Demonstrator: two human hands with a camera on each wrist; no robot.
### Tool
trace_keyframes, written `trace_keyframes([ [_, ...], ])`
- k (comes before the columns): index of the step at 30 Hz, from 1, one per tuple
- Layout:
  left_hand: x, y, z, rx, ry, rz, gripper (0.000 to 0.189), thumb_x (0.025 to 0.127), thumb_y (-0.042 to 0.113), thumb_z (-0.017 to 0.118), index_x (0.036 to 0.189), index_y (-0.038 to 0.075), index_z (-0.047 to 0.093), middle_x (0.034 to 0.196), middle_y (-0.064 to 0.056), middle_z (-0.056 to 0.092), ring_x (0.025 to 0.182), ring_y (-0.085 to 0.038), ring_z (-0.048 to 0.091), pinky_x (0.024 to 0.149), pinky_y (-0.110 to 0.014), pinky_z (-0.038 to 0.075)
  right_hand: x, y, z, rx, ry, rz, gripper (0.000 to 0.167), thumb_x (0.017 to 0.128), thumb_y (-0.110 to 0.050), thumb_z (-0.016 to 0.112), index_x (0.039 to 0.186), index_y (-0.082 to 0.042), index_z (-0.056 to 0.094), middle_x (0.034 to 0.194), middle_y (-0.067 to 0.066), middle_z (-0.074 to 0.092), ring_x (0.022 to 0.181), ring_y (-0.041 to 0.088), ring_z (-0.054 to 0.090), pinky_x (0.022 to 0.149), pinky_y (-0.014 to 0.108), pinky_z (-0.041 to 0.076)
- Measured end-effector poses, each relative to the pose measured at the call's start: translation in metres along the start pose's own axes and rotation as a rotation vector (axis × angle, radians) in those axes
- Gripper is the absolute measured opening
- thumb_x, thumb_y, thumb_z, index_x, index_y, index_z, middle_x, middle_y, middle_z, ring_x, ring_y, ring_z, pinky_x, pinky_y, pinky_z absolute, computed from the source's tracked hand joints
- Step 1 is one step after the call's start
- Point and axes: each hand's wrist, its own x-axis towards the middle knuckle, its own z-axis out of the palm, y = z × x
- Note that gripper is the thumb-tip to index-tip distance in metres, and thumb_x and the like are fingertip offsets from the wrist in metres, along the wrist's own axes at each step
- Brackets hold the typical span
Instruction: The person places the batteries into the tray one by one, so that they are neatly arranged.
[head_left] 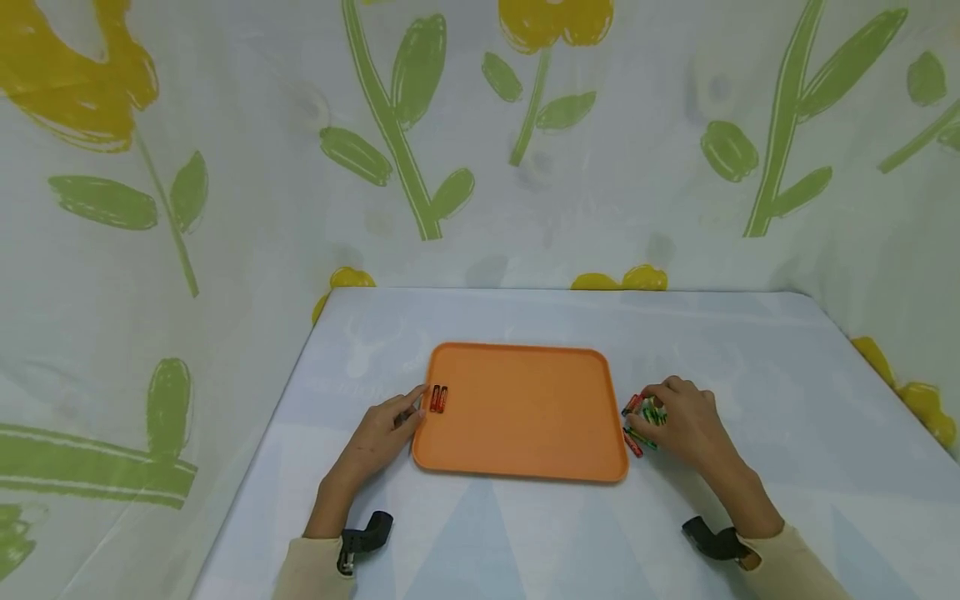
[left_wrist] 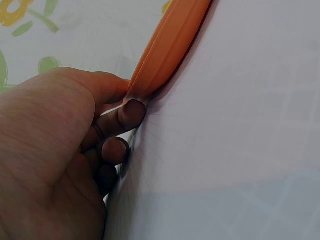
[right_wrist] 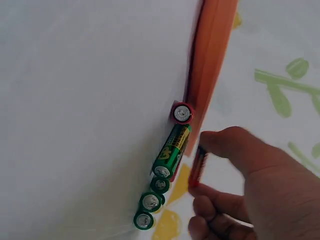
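Observation:
An orange tray (head_left: 525,417) lies on the table, with two red batteries (head_left: 438,399) side by side near its left edge. My left hand (head_left: 382,437) holds that left edge, thumb at the rim and curled fingers against the side; the left wrist view shows the tray's corner (left_wrist: 162,55) between them. Off the tray's right edge, my right hand (head_left: 693,421) pinches a red battery (right_wrist: 198,167) between thumb and index finger. Under and beside it lie several green batteries (right_wrist: 171,152) and another red battery (right_wrist: 182,113), close against the tray's outer wall.
The table (head_left: 480,533) has a pale cloth with light blue triangles. A flowered white curtain (head_left: 637,192) hangs behind it and along the left. Black wrist mounts (head_left: 367,533) sit at both sleeve cuffs.

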Motion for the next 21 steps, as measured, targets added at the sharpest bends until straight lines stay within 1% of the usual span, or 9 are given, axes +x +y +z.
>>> trace_keyframes([
  [5, -0.001, 0.001, -0.002, -0.015, 0.004, -0.008, 0.046, 0.103, 0.021, 0.059, 0.148, 0.01, 0.051, 0.085, 0.001, 0.054, 0.073, -0.014, 0.045, 0.063, -0.028, 0.04, 0.0, -0.019, -0.006, 0.025, 0.052, -0.073, 0.034, 0.08, -0.028, 0.085, 0.1, -0.005, 0.072, 0.089, 0.006, 0.056, 0.081, 0.024, 0.051, 0.074, 0.044, 0.032],
  [11, 0.0, 0.004, -0.004, -0.009, 0.0, -0.022, 0.045, 0.103, 0.019, 0.06, 0.147, 0.01, 0.053, 0.083, 0.001, 0.052, 0.072, -0.014, 0.044, 0.063, -0.028, 0.039, 0.005, -0.04, -0.006, 0.108, 0.124, -0.185, 0.031, 0.078, -0.025, 0.086, 0.098, -0.006, 0.072, 0.086, 0.005, 0.057, 0.081, 0.022, 0.052, 0.075, 0.043, 0.031],
  [14, -0.001, 0.005, -0.005, -0.006, 0.002, -0.016, 0.046, 0.103, 0.018, 0.06, 0.147, 0.009, 0.052, 0.083, 0.001, 0.053, 0.071, -0.015, 0.044, 0.063, -0.028, 0.039, 0.009, -0.049, -0.002, 0.141, 0.117, -0.221, 0.03, 0.079, -0.025, 0.085, 0.099, -0.006, 0.071, 0.087, 0.005, 0.056, 0.081, 0.022, 0.052, 0.076, 0.043, 0.031],
  [18, -0.001, 0.003, -0.003, 0.01, 0.001, -0.004, 0.047, 0.102, 0.018, 0.06, 0.147, 0.009, 0.051, 0.087, 0.002, 0.056, 0.073, -0.013, 0.045, 0.064, -0.028, 0.04, 0.012, -0.06, 0.006, 0.172, 0.081, -0.235, 0.029, 0.08, -0.024, 0.085, 0.1, -0.009, 0.07, 0.088, 0.001, 0.054, 0.082, 0.019, 0.049, 0.078, 0.043, 0.031],
  [21, -0.001, 0.002, -0.002, 0.015, -0.003, -0.001, 0.047, 0.102, 0.018, 0.061, 0.147, 0.01, 0.051, 0.087, 0.003, 0.057, 0.072, -0.013, 0.046, 0.064, -0.028, 0.041, 0.014, -0.068, 0.012, 0.202, 0.077, -0.258, 0.03, 0.079, -0.023, 0.086, 0.1, -0.009, 0.07, 0.088, 0.0, 0.053, 0.084, 0.018, 0.049, 0.078, 0.042, 0.031],
])
